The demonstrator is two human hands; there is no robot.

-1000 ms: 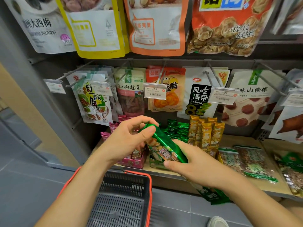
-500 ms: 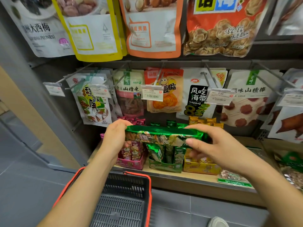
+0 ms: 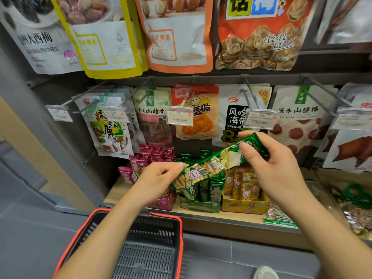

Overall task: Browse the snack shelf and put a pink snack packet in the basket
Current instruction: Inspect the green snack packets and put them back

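The grey plastic basket with a red rim (image 3: 165,216) sits open below the wooden shelf's front edge (image 3: 221,219). The left hand (image 3: 159,178) and right hand (image 3: 267,164) pinch the ends of a long green foil packet (image 3: 217,164) (right end higher). The pink foil snack packets (image 3: 155,155) stand just behind the left hand.

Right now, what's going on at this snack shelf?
A person is holding a green snack packet in front of the shelf. The left hand pinches its lower end and the right hand grips its upper end. The pink packets stand in their box on the shelf, behind the left hand. None shows in the basket below.
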